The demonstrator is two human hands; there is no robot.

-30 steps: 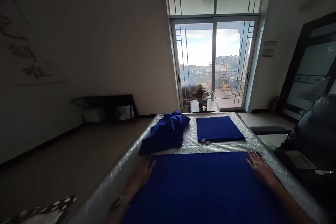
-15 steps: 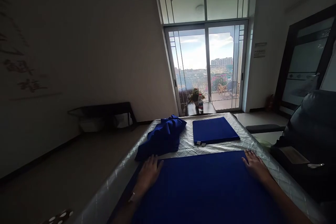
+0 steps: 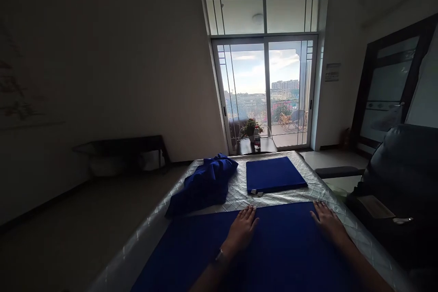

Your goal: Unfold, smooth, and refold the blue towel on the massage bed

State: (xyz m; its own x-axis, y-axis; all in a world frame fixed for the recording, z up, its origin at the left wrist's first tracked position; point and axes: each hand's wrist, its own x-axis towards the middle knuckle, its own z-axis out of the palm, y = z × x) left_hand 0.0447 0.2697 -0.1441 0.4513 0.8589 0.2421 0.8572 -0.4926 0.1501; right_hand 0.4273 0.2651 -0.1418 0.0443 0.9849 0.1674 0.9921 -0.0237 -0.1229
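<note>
A large blue cloth (image 3: 280, 246) lies spread flat over the near part of the table. My left hand (image 3: 242, 228) rests palm down on it, around the middle of its far edge, fingers stretched out. At the cloth's far right corner, my right hand (image 3: 326, 221) lies flat with its fingers spread. Beyond them sits a neatly folded blue cloth (image 3: 275, 173) with small white tags at its near edge. A crumpled blue cloth (image 3: 208, 185) is heaped at the far left, close to the spread cloth's far edge.
The table has a shiny quilted silver cover (image 3: 359, 237). Past its far end, a plastic bottle (image 3: 257, 138) and a potted plant (image 3: 251, 128) stand on a small dark surface before the glass sliding doors. A dark chair (image 3: 400, 178) is at the right, a low black rack (image 3: 126, 155) along the left wall.
My left hand has slid right across the cloth, from its far left corner to the middle of the far edge. My right hand stays at the far right corner. The view shifted slightly.
</note>
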